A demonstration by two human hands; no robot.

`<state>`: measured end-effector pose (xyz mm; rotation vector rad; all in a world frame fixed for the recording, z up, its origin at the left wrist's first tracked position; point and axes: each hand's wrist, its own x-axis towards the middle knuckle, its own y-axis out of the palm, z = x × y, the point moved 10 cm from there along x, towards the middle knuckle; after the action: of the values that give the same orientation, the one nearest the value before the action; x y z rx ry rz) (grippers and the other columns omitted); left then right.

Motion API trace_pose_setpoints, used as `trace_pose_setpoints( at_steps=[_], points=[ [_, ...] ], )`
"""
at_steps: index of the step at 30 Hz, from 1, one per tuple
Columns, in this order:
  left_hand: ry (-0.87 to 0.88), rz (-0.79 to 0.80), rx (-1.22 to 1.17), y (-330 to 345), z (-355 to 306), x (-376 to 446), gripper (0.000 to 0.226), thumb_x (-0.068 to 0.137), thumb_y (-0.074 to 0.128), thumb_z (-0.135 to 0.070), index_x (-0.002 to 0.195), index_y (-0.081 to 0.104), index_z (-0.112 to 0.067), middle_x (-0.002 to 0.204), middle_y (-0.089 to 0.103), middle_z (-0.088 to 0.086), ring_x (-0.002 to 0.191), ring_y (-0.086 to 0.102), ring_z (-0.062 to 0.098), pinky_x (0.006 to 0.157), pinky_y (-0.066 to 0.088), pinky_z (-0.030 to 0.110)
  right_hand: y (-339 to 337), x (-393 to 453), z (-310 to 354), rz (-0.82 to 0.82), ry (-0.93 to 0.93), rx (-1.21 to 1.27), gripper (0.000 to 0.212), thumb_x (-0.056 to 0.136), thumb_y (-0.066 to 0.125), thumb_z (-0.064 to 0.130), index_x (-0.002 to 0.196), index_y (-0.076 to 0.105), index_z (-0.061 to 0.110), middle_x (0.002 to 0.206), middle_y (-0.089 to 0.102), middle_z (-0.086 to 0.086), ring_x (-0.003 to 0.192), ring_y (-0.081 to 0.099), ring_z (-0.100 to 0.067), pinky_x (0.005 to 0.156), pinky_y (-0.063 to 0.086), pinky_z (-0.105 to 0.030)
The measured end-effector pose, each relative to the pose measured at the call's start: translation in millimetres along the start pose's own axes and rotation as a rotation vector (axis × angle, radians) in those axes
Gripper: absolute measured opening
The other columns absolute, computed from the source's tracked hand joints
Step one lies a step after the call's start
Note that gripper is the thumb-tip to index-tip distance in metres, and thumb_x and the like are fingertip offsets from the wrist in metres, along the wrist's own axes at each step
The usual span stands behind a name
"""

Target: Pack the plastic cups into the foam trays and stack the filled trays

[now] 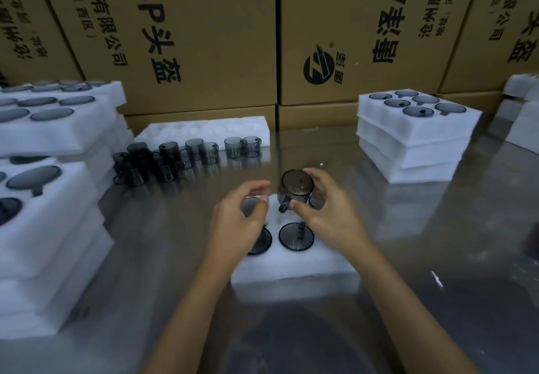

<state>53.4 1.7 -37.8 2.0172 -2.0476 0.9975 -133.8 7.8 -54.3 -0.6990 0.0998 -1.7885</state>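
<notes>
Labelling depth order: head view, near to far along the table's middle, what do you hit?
White foam tray being filled → smoky grey plastic cup held in the right hand → loose grey cups on the table → empty white foam tray → brown cardboard boxes.

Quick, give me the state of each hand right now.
Left hand: fingers curled above the foam tray, nothing visibly held.
Right hand: holding a smoky plastic cup.

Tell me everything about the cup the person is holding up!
The cup is small, made of smoky grey see-through plastic, with a round open rim and a loop handle on its lower left. It is tilted, mouth toward the camera, raised above the white foam tray. The right hand grips it; the left hand is not touching it.
</notes>
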Motion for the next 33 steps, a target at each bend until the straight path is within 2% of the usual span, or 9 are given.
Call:
trace_pose_setpoints(
  at_steps=[6, 8, 10, 11, 14, 16, 18, 25, 33],
  points=[
    [0.039, 0.055, 0.102, 11, -8, -7, 0.034, 0.095, 0.064, -0.023, 0.125, 0.064, -0.04, 0.095, 0.066, -0.027, 0.103, 0.057, -0.002, 0.084, 0.04, 0.004, 12, -2, -4, 0.109, -0.022, -0.077, 0.058, 0.086, 0.075, 0.029, 0.136, 0.046, 0.032, 0.122, 0.065, 0.017, 0.121, 0.059, -0.01, 0.103, 0.049, -0.038],
    [0.054, 0.068, 0.138, 14, -7, -6, 0.038, 0.095, 0.065, -0.025, 0.129, 0.062, -0.039, 0.094, 0.067, -0.023, 0.104, 0.054, -0.003, 0.099, 0.043, 0.022, 15, -4, -3, 0.132, -0.05, -0.119, 0.059, 0.09, 0.072, 0.028, 0.141, 0.042, 0.029, 0.124, 0.066, 0.013, 0.119, 0.06, -0.01, 0.101, 0.048, -0.026],
    [0.07, 0.073, 0.172, 16, -8, -5, 0.034, 0.094, 0.066, -0.025, 0.127, 0.065, -0.034, 0.095, 0.067, -0.019, 0.103, 0.054, 0.0, 0.101, 0.043, 0.043, 20, -7, 0, 0.159, -0.066, -0.181, 0.059, 0.094, 0.068, 0.03, 0.145, 0.038, 0.028, 0.123, 0.066, 0.012, 0.114, 0.061, -0.008, 0.093, 0.047, -0.015],
    [0.083, 0.072, 0.195, 17, -8, -5, 0.033, 0.094, 0.066, -0.025, 0.126, 0.066, -0.031, 0.097, 0.067, -0.018, 0.103, 0.053, 0.002, 0.1, 0.043, 0.046, 23, -8, 0, 0.184, -0.057, -0.206, 0.061, 0.095, 0.065, 0.032, 0.148, 0.035, 0.028, 0.123, 0.066, 0.009, 0.113, 0.061, -0.01, 0.092, 0.049, -0.018],
    [0.115, 0.073, 0.256, 17, -9, -6, 0.034, 0.094, 0.066, -0.026, 0.128, 0.066, -0.025, 0.121, 0.062, -0.015, 0.115, 0.049, 0.005, 0.105, 0.04, 0.046, 27, -10, -5, 0.232, -0.008, -0.33, 0.067, 0.099, 0.056, 0.041, 0.156, 0.026, 0.023, 0.137, 0.059, -0.006, 0.131, 0.05, -0.021, 0.105, 0.046, -0.037],
    [0.094, 0.116, 0.285, 21, -5, -5, 0.038, 0.097, 0.063, -0.029, 0.135, 0.061, -0.027, 0.14, 0.054, -0.016, 0.133, 0.04, 0.003, 0.115, 0.031, 0.043, 24, -11, -5, 0.224, -0.017, -0.487, 0.069, 0.099, 0.048, 0.048, 0.157, 0.025, 0.019, 0.157, 0.038, -0.006, 0.152, 0.018, -0.017, 0.121, 0.022, -0.038],
    [0.063, 0.16, 0.323, 26, -2, -6, 0.042, 0.099, 0.059, -0.033, 0.14, 0.055, -0.032, 0.147, 0.047, -0.021, 0.142, 0.03, 0.001, 0.118, 0.021, 0.039, 22, -12, -2, 0.215, -0.053, -0.568, 0.066, 0.1, 0.038, 0.049, 0.157, 0.025, 0.018, 0.16, 0.033, -0.001, 0.153, 0.003, -0.009, 0.122, 0.006, -0.037],
    [0.126, 0.135, 0.528, 17, -5, -6, 0.031, 0.102, 0.05, -0.031, 0.128, 0.065, -0.031, 0.138, 0.057, -0.021, 0.142, 0.032, 0.003, 0.105, 0.016, 0.022, 24, -11, -6, 0.22, -0.048, -0.657, 0.057, 0.104, 0.024, 0.05, 0.157, 0.025, 0.029, 0.162, 0.029, 0.008, 0.153, 0.006, -0.009, 0.122, 0.007, -0.042],
    [0.081, 0.252, 0.638, 29, 10, -6, 0.043, 0.098, 0.041, -0.017, 0.131, 0.064, -0.032, 0.149, 0.046, -0.021, 0.148, 0.016, 0.002, 0.114, 0.013, 0.031, 31, -9, -16, 0.294, 0.026, -0.824, 0.056, 0.102, 0.024, 0.056, 0.154, 0.029, 0.037, 0.167, 0.015, 0.002, 0.154, -0.009, -0.016, 0.121, -0.002, -0.046]
  ],
)
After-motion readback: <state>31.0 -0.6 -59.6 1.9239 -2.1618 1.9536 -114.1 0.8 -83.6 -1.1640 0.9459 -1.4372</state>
